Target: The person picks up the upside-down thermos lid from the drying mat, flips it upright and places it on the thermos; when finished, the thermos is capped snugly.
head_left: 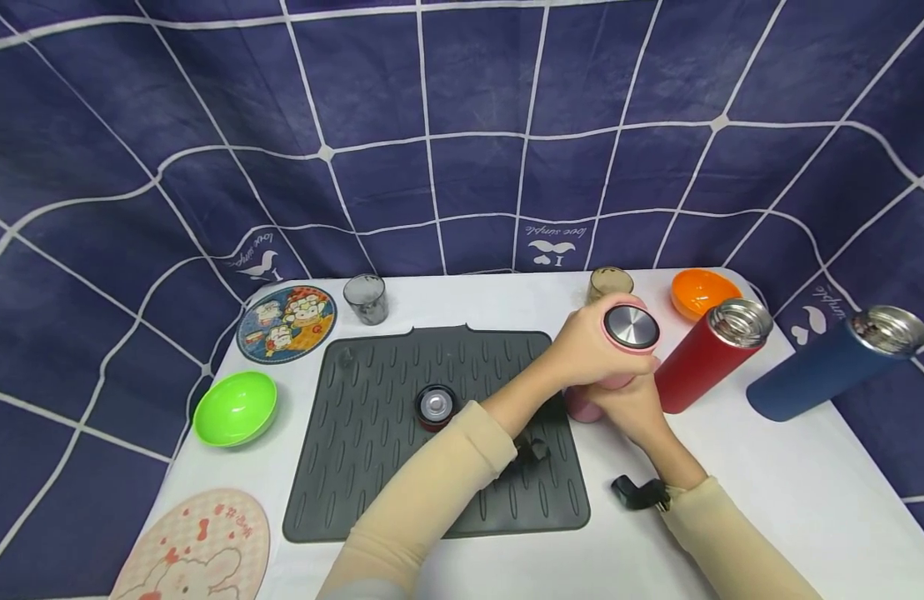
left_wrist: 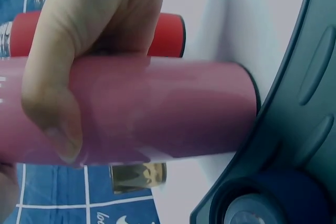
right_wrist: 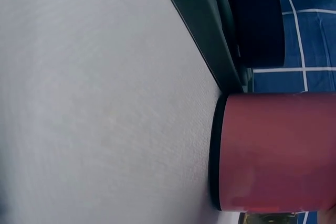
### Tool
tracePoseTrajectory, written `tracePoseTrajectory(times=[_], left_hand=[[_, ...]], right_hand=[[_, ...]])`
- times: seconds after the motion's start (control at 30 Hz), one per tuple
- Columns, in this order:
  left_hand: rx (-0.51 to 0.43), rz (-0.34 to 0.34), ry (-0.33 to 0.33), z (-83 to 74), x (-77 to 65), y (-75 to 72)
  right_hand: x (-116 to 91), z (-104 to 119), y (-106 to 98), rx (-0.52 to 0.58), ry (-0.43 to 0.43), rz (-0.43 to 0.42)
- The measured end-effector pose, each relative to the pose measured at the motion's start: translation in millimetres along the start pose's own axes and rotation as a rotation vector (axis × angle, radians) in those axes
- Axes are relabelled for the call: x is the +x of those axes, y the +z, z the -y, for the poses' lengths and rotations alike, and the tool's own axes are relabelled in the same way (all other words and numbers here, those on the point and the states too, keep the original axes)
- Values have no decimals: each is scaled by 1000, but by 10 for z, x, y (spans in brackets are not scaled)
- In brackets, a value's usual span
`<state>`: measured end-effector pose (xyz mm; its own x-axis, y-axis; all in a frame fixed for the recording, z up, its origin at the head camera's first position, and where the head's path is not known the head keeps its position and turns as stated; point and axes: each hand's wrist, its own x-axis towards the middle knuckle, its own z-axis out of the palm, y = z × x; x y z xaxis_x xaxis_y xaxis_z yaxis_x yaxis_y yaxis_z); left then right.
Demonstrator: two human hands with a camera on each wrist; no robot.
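A pink insulated bottle [head_left: 582, 407] stands upright on the white table, its base at the right edge of the dark mat. Around its pink lid with a silver disc [head_left: 631, 326], my left hand [head_left: 591, 340] grips the top. Lower down, my right hand [head_left: 632, 406] wraps the body, its thumb across the pink side [left_wrist: 173, 114] in the left wrist view. Only a sliver of the left hand [left_wrist: 6, 190] shows there. The right wrist view shows the bottle's black-rimmed lower end [right_wrist: 273, 153]; the right hand is mostly out of that frame.
An open red bottle [head_left: 705, 358] and an open blue bottle [head_left: 825, 371] stand right. An upturned cap [head_left: 436, 406] sits on the mat [head_left: 342, 450]; a dark blue cap [right_wrist: 260, 24] shows too. Glasses [head_left: 367, 300], green bowl [head_left: 237, 408], orange bowl [head_left: 701, 292] and coasters [head_left: 287, 323] surround it.
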<state>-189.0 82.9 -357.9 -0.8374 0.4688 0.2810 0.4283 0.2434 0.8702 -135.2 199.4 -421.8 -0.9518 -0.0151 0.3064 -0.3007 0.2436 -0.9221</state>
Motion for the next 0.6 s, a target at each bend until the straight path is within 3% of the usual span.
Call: tracePoseTrajectory(times=[0.27, 0.37, 0.43, 0.6], left_hand=[[-49, 143, 24, 56, 81, -74], [-70, 148, 16, 48, 75, -72], [-72, 101, -2, 18, 40, -47], [-52, -127, -65, -90, -80, 89]], right_hand=[[-4, -28, -11, 5, 76, 33], [-3, -36, -11, 26, 76, 38], [-3, -42, -12, 33, 65, 32], [2, -52, -6, 22, 10, -8]])
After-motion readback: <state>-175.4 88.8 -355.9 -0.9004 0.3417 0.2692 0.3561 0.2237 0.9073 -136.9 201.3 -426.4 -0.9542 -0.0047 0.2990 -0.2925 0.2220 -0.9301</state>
